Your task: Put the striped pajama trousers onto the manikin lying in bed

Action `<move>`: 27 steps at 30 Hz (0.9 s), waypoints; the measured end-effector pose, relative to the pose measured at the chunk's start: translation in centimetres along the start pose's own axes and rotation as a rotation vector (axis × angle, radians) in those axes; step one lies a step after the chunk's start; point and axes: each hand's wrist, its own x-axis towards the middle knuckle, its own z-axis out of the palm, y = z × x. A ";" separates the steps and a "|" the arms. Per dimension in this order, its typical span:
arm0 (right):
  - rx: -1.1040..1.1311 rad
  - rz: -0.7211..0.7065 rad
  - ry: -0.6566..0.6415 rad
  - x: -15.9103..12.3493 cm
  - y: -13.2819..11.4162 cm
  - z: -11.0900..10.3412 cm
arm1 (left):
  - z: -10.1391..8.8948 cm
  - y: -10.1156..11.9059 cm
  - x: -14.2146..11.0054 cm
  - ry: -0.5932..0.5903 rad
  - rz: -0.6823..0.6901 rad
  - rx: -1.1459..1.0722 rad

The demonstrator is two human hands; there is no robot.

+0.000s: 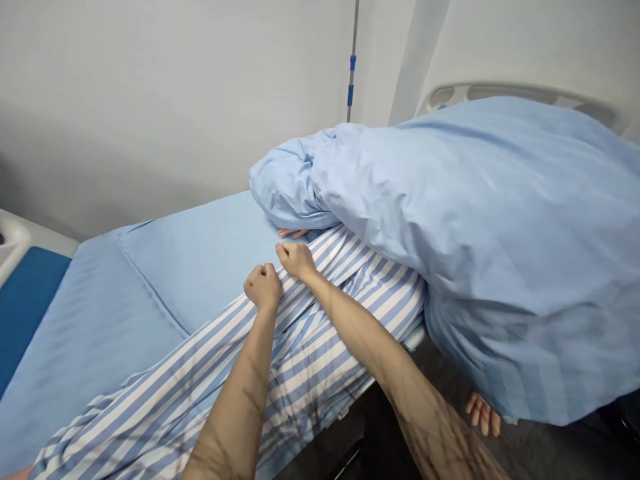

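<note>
Grey-white wall (150,87) behind a hospital bed (15,237) with a blue sheet (150,267) pulled over it, and a dark blue pad (30,300) sits off to the far left of my grips. An IV pole (352,80) with blue clips rises behind the bed, cut off by the top of the view. Way off to the right, a curved headboard (515,93) barely peeks over a big puffy blue duvet (475,220), which blocks most of that side.

Left grip (263,288) and right grip (296,260) sit just beside each other, both clenched into fists on the striped cloth (310,333). That cloth lies right under them and runs from the bottom of the view up beneath the duvet.

Just past the right grip, someone else's fingers (293,233) poke out under the duvet, and more fingers (483,413) show below its lower edge, over the dark floor (540,447). Can't see who's behind it, or how much cloth is inside the fists.
</note>
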 end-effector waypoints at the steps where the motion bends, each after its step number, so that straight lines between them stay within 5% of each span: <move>1: 0.015 0.005 -0.010 -0.1 0.6 0.3 | 0.1 -0.1 0.0 0.002 0.003 0.002; 9: 0.126 0.027 -0.064 0.2 0.7 -0.1 | 0.1 0.8 0.9 -0.012 -0.017 -0.077; 15: 0.271 0.081 -0.033 0.3 0.9 -0.2 | -1.1 5.8 3.6 0.047 0.035 -0.293; 18: 0.339 0.107 -0.023 0.5 1.0 -0.2 | 0.0 7.5 4.0 0.037 0.024 -0.404; 23: 0.449 0.111 0.034 1.2 1.9 0.5 | 3.8 5.7 2.2 0.020 -0.132 -0.272; 27: 0.464 0.110 0.046 1.5 2.4 0.8 | 4.7 4.3 0.9 -0.035 -0.006 -0.013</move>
